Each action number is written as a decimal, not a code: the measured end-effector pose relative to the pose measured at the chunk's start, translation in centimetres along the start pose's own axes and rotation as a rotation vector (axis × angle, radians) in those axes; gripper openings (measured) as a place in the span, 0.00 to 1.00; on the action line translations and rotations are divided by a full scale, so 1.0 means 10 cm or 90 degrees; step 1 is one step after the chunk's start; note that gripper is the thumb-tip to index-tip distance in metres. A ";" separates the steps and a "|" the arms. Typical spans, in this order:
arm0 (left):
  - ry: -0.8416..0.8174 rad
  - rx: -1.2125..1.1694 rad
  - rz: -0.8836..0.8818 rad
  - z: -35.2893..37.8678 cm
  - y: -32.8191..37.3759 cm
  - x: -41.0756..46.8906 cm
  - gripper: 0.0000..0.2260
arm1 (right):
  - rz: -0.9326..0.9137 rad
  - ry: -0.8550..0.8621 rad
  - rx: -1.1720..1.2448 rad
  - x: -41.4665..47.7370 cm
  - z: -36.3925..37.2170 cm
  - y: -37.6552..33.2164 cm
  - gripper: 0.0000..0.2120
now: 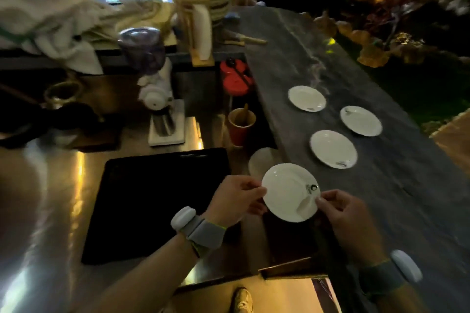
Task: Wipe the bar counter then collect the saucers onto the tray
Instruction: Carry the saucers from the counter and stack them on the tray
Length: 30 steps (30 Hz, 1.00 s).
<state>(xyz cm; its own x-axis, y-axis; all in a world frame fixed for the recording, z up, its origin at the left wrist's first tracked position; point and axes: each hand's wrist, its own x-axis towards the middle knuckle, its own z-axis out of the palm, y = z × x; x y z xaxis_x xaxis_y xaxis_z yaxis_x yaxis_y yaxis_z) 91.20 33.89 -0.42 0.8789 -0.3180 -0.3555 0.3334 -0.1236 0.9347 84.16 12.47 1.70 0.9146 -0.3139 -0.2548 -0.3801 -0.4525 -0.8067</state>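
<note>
Saucer (287, 190) pinched by left hand (235, 198) and right hand (348, 213), three saucers (333, 148) on counter (419, 185), one black tray (152, 201).

White grinder (162, 99) beside red paper cup (241, 124); red violin-shaped object (235, 76) behind cup.

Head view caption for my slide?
Both hands hold a saucer beside the empty black tray.
</note>
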 end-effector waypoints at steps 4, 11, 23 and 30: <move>0.091 0.015 0.013 -0.59 -0.17 -0.21 0.05 | -0.053 -0.072 -0.002 0.06 0.56 -0.28 0.03; 0.219 -0.060 -0.012 -1.69 -0.63 -0.47 0.03 | -0.142 -0.162 -0.054 0.16 1.72 -0.65 0.05; 0.283 -0.218 -0.222 -3.07 -1.54 -0.29 0.02 | -0.032 -0.295 -0.014 0.39 3.47 -0.69 0.05; 0.345 -0.157 -0.267 -3.50 -1.88 0.16 0.08 | 0.027 -0.263 -0.035 0.73 4.12 -0.63 0.06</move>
<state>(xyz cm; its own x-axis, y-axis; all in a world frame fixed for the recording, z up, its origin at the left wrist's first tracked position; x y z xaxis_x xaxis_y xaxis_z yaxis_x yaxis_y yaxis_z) 98.30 68.59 -18.43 0.6850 0.2273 -0.6922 0.6898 0.1032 0.7166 98.92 47.43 -17.09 0.8717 0.0226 -0.4894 -0.4158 -0.4942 -0.7634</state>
